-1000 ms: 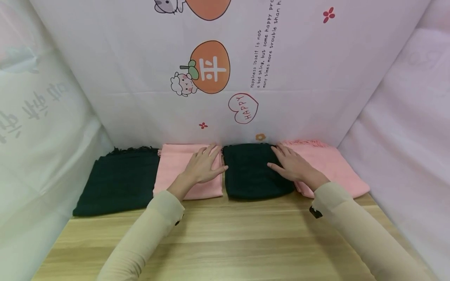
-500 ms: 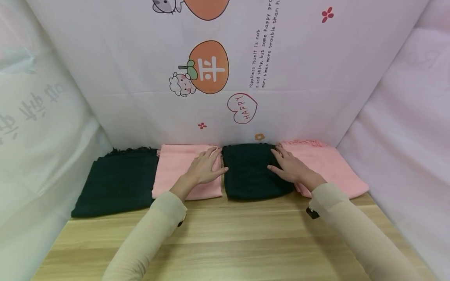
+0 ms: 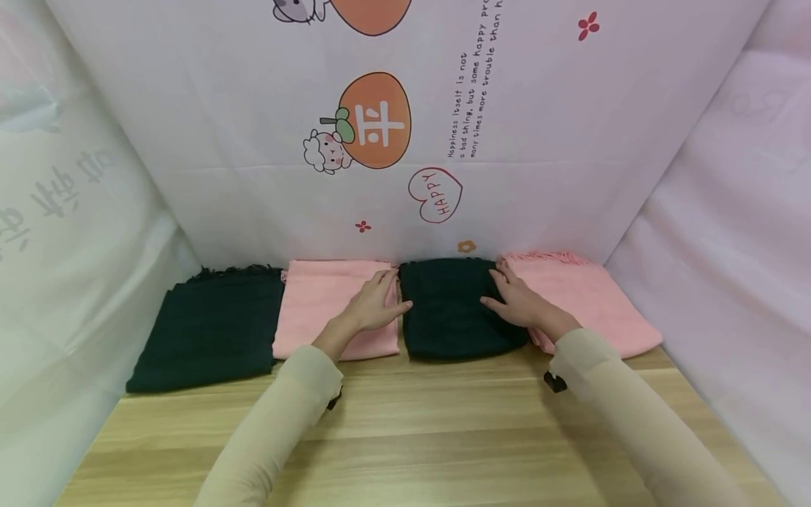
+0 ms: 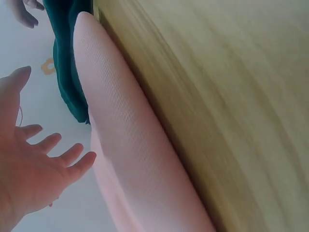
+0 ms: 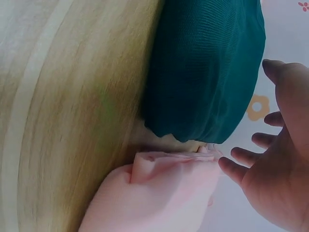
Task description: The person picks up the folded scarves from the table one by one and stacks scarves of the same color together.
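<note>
Four-sided folded cloths with fringed edges, like scarves, lie in a row in the head view. My left hand (image 3: 372, 305) is over the right part of the left pink scarf (image 3: 313, 296), its thumb toward the dark green scarf (image 3: 446, 313) beside it. Above that green scarf's right edge is my right hand (image 3: 521, 303), near the right pink scarf (image 3: 598, 303). Both hands have loosely spread fingers and hold nothing. In the wrist views, the left palm (image 4: 34, 179) and right palm (image 5: 277, 188) appear raised off the cloth; any fingertip contact is unclear.
Another dark green scarf (image 3: 212, 331) lies at the far left. A wood-grain tabletop (image 3: 431, 429) extends in front of the row. Printed white cloth (image 3: 253, 197) stands right behind it, with white fabric walls at the left (image 3: 95, 267) and right (image 3: 716, 246).
The scarves keep their places. My forearms have drifted slightly inward, while the hands stay almost where they were. The whole head view has shifted a little.
</note>
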A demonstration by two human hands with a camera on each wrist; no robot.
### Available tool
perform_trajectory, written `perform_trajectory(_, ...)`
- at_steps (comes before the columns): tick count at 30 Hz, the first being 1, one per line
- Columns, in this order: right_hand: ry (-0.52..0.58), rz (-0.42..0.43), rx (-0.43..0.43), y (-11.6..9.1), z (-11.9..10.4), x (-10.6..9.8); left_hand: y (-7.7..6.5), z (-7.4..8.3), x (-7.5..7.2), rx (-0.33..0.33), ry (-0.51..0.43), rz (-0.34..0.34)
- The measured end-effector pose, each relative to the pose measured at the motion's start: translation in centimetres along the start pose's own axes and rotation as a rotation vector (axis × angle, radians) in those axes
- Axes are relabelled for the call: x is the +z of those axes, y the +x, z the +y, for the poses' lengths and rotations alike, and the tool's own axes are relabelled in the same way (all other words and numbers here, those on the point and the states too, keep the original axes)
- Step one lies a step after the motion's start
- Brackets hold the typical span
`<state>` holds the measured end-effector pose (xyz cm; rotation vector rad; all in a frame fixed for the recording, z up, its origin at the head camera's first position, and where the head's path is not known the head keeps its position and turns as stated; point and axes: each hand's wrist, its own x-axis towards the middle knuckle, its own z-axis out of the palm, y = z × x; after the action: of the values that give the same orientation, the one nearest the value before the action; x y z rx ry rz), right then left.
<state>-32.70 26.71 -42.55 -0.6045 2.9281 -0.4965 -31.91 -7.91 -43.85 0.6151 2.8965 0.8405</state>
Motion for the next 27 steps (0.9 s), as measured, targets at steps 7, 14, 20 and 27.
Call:
perform_trajectory(7,0.03,-0.005,0.009,0.5,0.5,0.3,0.3,0.2,0.7,-0.018,-0.088,-0.002)
perform_trajectory(14,0.065,-0.015,0.04,1.0,0.5,0.4,0.8,0.6,0.9,-0.027,-0.143,-0.011)
perform_trajectory(20,0.111,-0.035,0.071,1.2,0.4,0.4,1.4,0.6,1.3,-0.016,-0.206,-0.007)
perform_trajectory(27,0.146,-0.032,0.075,1.6,0.5,0.9,2.0,0.5,1.6,0.011,-0.2,0.024)
